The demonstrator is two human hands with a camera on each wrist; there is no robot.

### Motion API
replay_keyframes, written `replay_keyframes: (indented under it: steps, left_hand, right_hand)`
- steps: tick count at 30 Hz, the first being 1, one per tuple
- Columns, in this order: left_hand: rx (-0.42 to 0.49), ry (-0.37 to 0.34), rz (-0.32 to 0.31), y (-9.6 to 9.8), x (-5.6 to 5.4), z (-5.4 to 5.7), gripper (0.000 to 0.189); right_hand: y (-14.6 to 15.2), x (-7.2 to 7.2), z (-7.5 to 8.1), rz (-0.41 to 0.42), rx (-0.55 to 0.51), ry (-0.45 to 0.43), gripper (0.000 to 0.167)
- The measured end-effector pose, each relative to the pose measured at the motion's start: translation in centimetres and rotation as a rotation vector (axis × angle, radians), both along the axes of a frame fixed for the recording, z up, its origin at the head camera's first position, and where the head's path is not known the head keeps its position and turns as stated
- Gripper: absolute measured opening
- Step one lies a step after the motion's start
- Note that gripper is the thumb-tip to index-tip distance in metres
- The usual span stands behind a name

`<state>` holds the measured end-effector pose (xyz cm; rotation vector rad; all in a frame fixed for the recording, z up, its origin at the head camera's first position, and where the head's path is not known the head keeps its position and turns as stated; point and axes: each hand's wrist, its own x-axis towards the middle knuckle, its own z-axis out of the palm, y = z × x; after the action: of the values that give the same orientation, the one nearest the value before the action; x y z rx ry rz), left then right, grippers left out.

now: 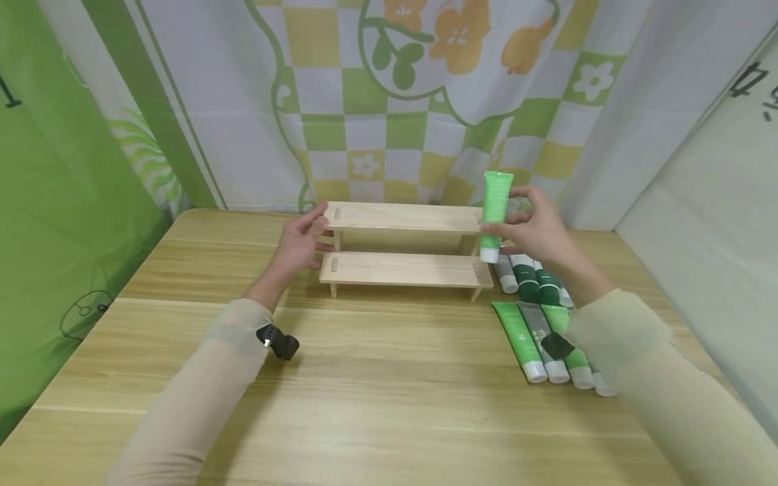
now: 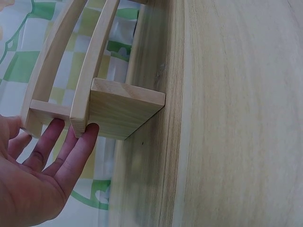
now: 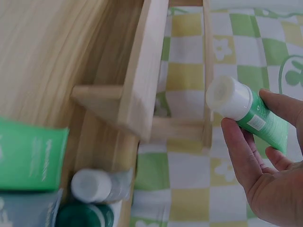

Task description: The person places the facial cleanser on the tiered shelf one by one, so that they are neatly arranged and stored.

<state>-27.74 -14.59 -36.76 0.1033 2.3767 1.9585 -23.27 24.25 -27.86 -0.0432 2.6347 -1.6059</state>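
Observation:
My right hand (image 1: 543,228) pinches a light green squeeze tube (image 1: 498,196) between thumb and fingers. The tube stands upright with its white cap down, in front of the right end of a two-tier wooden shelf (image 1: 401,216). In the right wrist view the cap (image 3: 229,98) overlaps the upper board's edge. At the shelf's other end is my left hand (image 1: 296,244), its fairly straight fingers touching the board ends. The left wrist view has those fingertips (image 2: 90,135) right at the lower board's corner. Both boards of the shelf are bare.
Right of the shelf, several tubes lie in two rows: dark green and grey ones (image 1: 527,283) behind, light green and grey ones (image 1: 515,337) in front. The wooden table (image 1: 389,405) ends at a patterned curtain (image 1: 365,135). A thin black cable (image 1: 82,314) lies at left.

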Motion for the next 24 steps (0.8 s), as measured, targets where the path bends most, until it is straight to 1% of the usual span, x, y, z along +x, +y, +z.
replay_keyframes:
  steps: [4, 9, 13, 18, 21, 24]
  left_hand:
    - [0.003, 0.011, -0.007, 0.1, 0.0, -0.1, 0.05]
    - [-0.011, 0.021, -0.01, 0.0, 0.1, -0.1, 0.052]
    - [-0.009, 0.01, 0.001, 0.1, 0.1, -0.1, 0.05]
    - [0.002, 0.002, 0.011, 0.4, 0.1, -0.1, 0.049]
    - [0.016, 0.002, 0.017, 0.5, 0.0, -0.1, 0.05]
    - [0.024, -0.001, 0.018, 0.7, -0.1, -0.1, 0.05]
  right_hand:
    - [-1.3, -0.5, 0.2, 0.018, -0.037, 0.011, 0.085]
    - [-3.0, -1.0, 0.5, 0.036, -0.052, 0.025, 0.083]
    - [-4.2, -1.2, 0.7, 0.053, -0.076, 0.025, 0.083]
    - [-5.5, -1.9, 0.8, 0.065, -0.134, 0.021, 0.082]
    - [-6.3, -2.4, 0.7, 0.073, -0.156, 0.044, 0.08]
    - [-7.0, -2.7, 0.6, 0.088, -0.156, 0.079, 0.079]
